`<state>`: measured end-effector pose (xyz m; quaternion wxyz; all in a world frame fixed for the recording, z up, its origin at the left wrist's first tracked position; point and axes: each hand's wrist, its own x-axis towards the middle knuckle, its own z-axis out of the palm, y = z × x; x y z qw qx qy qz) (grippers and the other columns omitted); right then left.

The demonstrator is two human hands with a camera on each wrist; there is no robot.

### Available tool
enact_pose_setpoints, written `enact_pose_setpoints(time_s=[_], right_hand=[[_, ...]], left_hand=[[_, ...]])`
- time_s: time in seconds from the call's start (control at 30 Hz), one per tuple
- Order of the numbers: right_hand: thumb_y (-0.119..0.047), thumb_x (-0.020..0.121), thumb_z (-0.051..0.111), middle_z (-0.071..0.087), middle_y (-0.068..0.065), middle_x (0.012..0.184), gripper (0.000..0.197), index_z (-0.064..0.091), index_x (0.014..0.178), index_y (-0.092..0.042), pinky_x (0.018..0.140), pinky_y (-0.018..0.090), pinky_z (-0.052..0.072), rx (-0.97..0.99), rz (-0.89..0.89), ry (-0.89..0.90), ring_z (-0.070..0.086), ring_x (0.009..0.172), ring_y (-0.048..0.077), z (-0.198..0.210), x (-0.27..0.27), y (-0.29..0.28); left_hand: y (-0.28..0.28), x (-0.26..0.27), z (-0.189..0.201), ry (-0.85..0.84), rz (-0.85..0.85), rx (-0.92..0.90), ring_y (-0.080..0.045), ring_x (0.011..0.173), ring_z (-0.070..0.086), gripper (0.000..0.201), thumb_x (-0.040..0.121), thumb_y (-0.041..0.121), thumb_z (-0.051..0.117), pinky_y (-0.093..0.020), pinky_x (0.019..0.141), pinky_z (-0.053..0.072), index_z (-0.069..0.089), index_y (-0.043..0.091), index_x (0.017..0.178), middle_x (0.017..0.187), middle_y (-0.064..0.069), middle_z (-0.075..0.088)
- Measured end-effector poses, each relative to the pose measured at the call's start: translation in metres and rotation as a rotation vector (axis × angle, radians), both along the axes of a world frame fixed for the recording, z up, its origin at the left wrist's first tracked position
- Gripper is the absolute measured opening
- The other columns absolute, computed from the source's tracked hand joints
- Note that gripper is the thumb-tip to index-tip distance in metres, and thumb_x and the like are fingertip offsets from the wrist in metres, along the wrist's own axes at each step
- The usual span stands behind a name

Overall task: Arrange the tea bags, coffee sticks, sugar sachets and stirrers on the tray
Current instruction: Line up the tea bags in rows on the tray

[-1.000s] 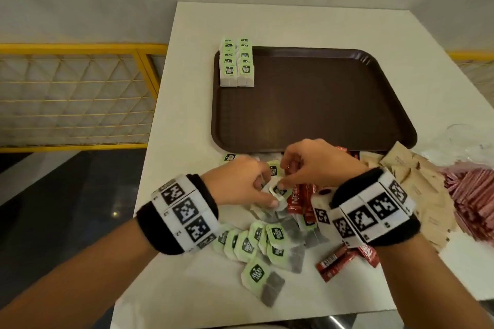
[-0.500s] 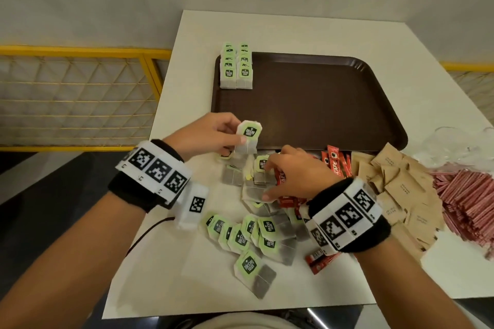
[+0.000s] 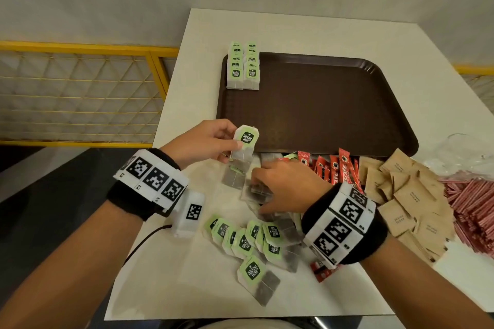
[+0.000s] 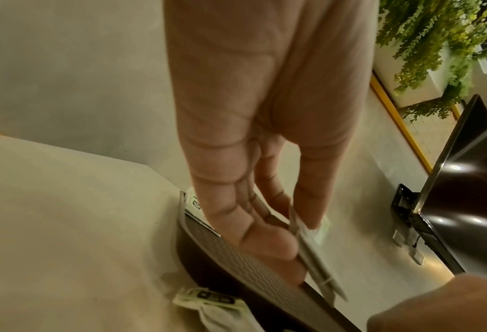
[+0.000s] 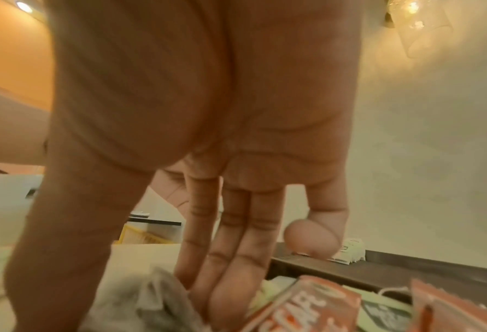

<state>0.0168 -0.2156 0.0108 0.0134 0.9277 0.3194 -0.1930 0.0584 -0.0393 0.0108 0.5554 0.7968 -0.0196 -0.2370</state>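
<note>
Left hand (image 3: 203, 141), centre-left of the head view, pinches one tea bag (image 3: 244, 143) between thumb and fingers; the green tag stands above the fingertips, the grey pouch hangs below them, clear of the table (image 3: 171, 288); the bag sits just in front of the near edge of the brown tray (image 3: 320, 104). In the left wrist view the thumb (image 4: 316, 197) and fingers (image 4: 230, 220) close narrowly on the bag (image 4: 313, 249), which runs between them toward the lower right of the frame.

Right hand (image 3: 287, 187), centre of the head view, rests palm down on the loose tea bags (image 3: 256, 240) heaped below the tray; fingers (image 5: 236, 258) long and nearly straight, tips down among the grey pouches (image 5: 151, 303), thumb spread to the side; whether any bag is gripped cannot be told.

On the tray, upper left corner: two rows of tea bags (image 3: 243, 67) stood in overlap; remaining tray floor bare.

Right of the hands, along the tray's near edge: red coffee sticks (image 3: 334, 168); then brown sugar sachets (image 3: 409, 195); then red-striped stirrers (image 3: 473, 208) at the frame's right edge; all on the table, off the tray.
</note>
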Motion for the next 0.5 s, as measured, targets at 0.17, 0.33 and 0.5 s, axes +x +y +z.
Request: enact_pose_setpoints(time_s=[0.17,0.33,0.5], right_hand=[[-0.034,0.081,0.065,0.058,0.0,0.11,0.045,0.048,0.121,-0.022,0.077,0.029,0.044,0.05,-0.01,0.163,0.054,0.096,0.018,0.003,0.008,0.001],[-0.021,0.084,0.065,0.059,0.0,0.092,0.041,0.051,0.123,-0.025,0.068,0.025,0.045,0.205,-0.076,0.337,0.049,0.072,0.009,0.007,0.014,-0.007],[-0.019,0.087,0.059,0.055,-0.002,0.088,0.029,0.059,0.116,-0.022,0.061,0.012,0.036,0.194,-0.031,0.364,0.041,0.065,-0.001,0.009,0.018,-0.013]], left_hand=[[0.007,-0.001,-0.003,0.011,0.015,-0.009,-0.01,0.071,0.059,0.006,0.089,0.008,0.059,-0.018,0.06,0.051,0.058,0.013,0.093,0.087,-0.002,0.065],[0.018,0.0,-0.005,0.025,0.061,-0.022,-0.008,0.071,0.061,0.007,0.089,0.009,0.06,-0.02,0.061,0.049,0.059,0.016,0.092,0.088,-0.002,0.069],[0.023,0.001,-0.009,0.048,0.079,-0.106,-0.007,0.069,0.062,0.015,0.088,0.005,0.059,-0.019,0.058,0.049,0.058,0.017,0.097,0.085,0.0,0.069]])
